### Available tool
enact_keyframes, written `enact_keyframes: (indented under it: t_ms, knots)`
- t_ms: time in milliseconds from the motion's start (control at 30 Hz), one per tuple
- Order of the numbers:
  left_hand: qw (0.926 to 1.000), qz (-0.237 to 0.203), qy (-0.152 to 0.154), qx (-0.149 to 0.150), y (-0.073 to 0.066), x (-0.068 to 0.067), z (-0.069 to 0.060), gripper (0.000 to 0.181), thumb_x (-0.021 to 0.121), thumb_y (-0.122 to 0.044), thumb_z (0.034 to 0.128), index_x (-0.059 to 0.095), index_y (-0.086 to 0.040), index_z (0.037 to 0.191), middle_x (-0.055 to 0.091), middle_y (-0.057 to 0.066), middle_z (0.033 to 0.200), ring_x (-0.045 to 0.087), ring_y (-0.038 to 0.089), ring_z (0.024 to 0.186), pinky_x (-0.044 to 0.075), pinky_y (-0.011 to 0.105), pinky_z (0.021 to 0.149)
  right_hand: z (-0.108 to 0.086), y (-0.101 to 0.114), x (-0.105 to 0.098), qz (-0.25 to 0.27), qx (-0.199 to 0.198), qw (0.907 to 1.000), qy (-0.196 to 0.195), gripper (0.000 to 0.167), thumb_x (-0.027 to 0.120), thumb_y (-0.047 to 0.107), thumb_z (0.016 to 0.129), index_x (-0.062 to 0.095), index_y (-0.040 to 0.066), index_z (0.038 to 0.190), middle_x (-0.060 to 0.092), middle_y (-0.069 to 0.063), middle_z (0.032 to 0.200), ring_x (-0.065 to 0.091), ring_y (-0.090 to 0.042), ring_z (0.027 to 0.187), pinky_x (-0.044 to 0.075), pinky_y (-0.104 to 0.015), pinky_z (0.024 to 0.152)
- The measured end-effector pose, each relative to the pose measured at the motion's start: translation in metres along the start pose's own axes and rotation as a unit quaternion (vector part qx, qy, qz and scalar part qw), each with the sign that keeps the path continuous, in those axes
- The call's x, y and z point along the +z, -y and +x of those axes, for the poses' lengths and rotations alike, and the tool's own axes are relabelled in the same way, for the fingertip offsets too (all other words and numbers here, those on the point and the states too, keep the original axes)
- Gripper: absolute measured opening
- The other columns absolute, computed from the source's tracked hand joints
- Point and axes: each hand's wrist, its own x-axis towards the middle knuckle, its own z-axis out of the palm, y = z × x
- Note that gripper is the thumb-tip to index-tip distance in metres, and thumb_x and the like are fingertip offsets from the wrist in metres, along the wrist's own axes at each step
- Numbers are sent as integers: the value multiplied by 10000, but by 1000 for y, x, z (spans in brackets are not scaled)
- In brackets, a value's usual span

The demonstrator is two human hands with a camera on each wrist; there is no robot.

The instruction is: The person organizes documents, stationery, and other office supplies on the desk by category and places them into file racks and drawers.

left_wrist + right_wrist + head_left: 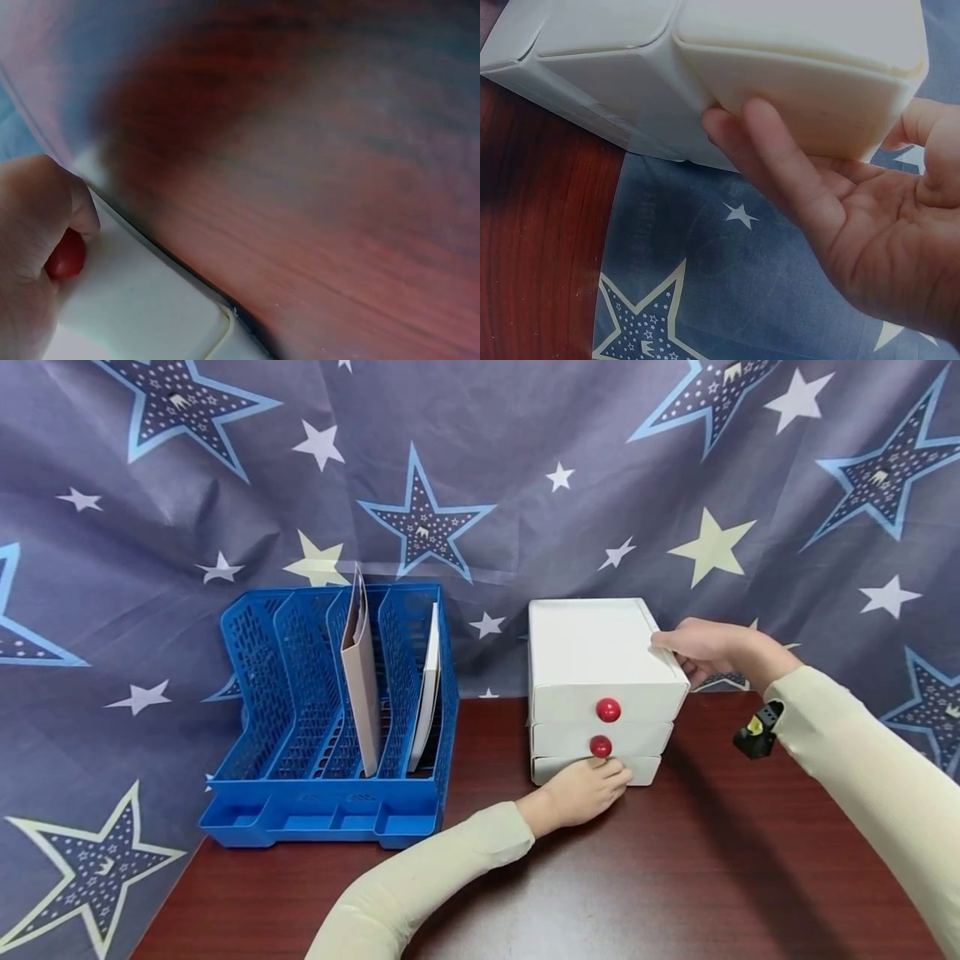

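A small white three-drawer unit (592,639) stands on the table, its drawers stacked with red knobs on their fronts. Low at its front, my left hand (585,793) curls round the bottom drawer's knob; the left wrist view shows that red knob (66,256) between thumb and fingers. The bottom drawer (643,770) looks closed, though my hand hides part of its front. My right hand (708,649) holds the unit at its upper right edge. Its thumb lies on the top, and in the right wrist view its fingers (780,146) press against the side wall.
On the left stands a blue desk file rack (300,785) with small front compartments. A pinkish-beige folder (362,693) and a white book (426,697) stand in its slots. Behind the dark red table (600,893) hangs a star-patterned cloth (510,452).
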Motion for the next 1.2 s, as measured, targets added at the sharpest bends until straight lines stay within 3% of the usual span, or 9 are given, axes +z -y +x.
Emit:
enact_keyframes:
  t_ms: [233,767,1033,1200]
  knots:
    - [9998,31,202,-22,-3,0,0,436,272,-289,1081,534,-313,1429,431,-91,1463,396,120,1333,319,267,1101,0,0,0,-18,-7,10000,-27,620,307,340,1059,439,-191,1350,734,-67,925,731,-160,823,617,-383,729]
    - [9972,-111,-676,-285,-6,3,-5,374,360,-216,1063,670,-257,1269,556,-56,1306,493,146,1203,416,250,993,-1,1,0,79,20,10000,33,607,307,322,1053,449,-196,1335,742,-41,893,734,-162,820,617,-372,716]
    - [9963,-162,-740,-400,-5,-2,-11,370,369,-214,1060,684,-261,1249,563,-69,1285,501,132,1195,429,237,980,1,1,2,-33,0,10000,48,609,318,333,1056,450,-195,1328,738,-70,934,728,-165,836,613,-367,725]
    - [9948,-444,-754,-517,-3,-8,-12,313,432,-220,1025,683,-245,1211,570,-74,1252,506,121,1190,440,234,992,0,1,0,-106,-12,9999,66,610,310,328,1056,450,-202,1325,741,-64,929,726,-164,835,609,-361,714]
